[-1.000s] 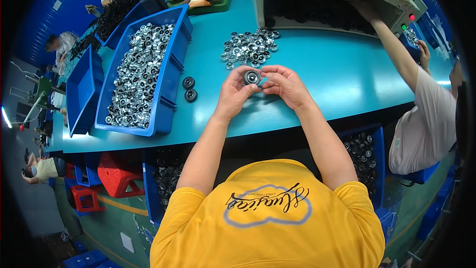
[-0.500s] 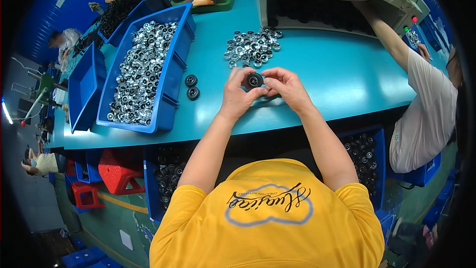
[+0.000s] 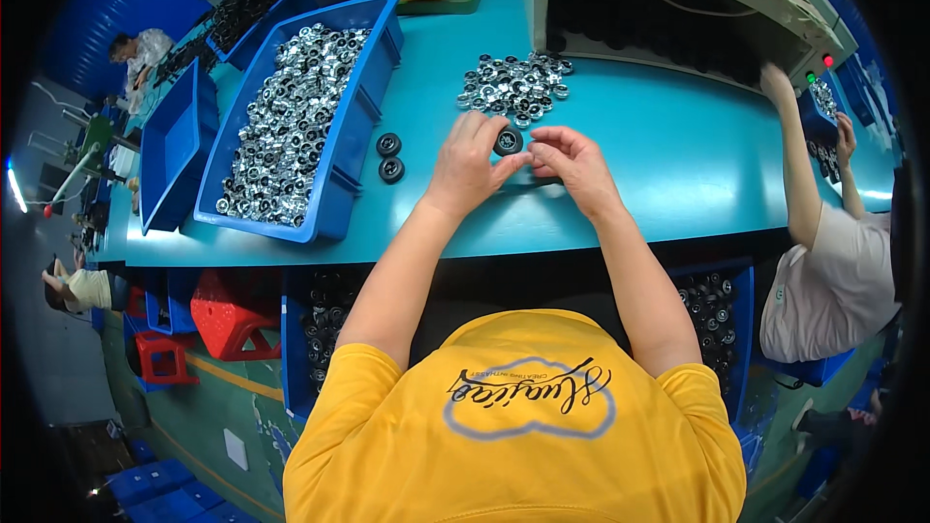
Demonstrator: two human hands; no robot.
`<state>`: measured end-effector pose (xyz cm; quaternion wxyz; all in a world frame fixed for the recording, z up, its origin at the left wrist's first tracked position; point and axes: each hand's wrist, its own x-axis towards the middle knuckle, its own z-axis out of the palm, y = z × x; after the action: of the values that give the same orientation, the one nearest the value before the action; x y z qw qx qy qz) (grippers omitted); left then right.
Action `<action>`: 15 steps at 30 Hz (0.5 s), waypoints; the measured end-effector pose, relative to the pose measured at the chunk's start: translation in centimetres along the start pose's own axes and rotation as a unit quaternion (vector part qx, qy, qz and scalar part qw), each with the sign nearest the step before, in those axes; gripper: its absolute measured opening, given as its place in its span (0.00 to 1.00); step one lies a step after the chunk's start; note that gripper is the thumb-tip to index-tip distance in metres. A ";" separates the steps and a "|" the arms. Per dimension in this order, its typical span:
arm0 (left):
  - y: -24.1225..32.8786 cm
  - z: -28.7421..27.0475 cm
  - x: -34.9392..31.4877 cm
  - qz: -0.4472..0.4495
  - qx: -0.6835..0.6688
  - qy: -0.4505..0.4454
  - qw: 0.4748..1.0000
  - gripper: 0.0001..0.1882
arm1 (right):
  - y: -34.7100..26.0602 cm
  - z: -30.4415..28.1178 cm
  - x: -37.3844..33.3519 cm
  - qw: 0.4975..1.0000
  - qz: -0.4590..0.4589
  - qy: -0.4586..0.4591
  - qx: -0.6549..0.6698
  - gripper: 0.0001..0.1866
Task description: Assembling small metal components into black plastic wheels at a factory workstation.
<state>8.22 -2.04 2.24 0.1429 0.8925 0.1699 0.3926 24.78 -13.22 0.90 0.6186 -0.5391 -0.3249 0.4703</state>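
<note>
My left hand [image 3: 469, 163] has its fingers closed round a small wheel [image 3: 508, 141] with a black tyre and a spoked hub, above the table. Just beside the wheel is my right hand [image 3: 575, 170], fingers curled and thumb pressed in. What that hand holds, if anything, I cannot make out. Beyond both hands lies a loose heap of shiny chrome wheel hubs [image 3: 513, 87]. Two more black-tyred wheels, a farther one [image 3: 388, 144] and a nearer one [image 3: 391, 169], sit on the table to the left of my hands.
A blue bin [image 3: 341, 196] full of chrome hubs stands at left, beside another blue bin [image 3: 158, 216]. A box-shaped machine [image 3: 668, 62] with a dark opening stands far right. A co-worker's arm [image 3: 800, 169] is near it. Bins of black wheels [image 3: 712, 315] sit under the table edge.
My right fingers have drawn slightly away from the wheel, which stays in my left hand. The co-worker's arm has come out of the machine's opening. The whole view has shifted slightly.
</note>
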 end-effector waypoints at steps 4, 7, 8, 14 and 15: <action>1.1 0.3 -0.7 0.020 -0.007 -0.037 0.999 0.27 | 0.3 0.5 0.2 0.996 0.017 -0.026 0.083 0.13; 1.6 0.7 -1.0 0.016 -0.015 -0.042 0.999 0.28 | 0.8 0.1 0.2 0.999 0.034 -0.022 0.029 0.13; 1.8 0.9 -1.1 0.023 -0.003 -0.042 0.999 0.28 | 1.2 0.1 0.2 1.000 0.020 -0.012 0.021 0.13; 1.5 1.0 -1.8 0.007 0.023 -0.020 1.000 0.27 | 0.9 0.5 -0.3 0.998 0.017 -0.006 0.061 0.13; 1.6 0.7 -1.8 0.005 0.021 -0.012 1.000 0.27 | 0.7 0.5 -0.3 0.997 0.018 0.001 0.074 0.14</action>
<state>7.95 -4.28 1.21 0.1246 0.9006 0.1720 0.3793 24.07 -13.37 0.38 0.6486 -0.4984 -0.2786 0.5033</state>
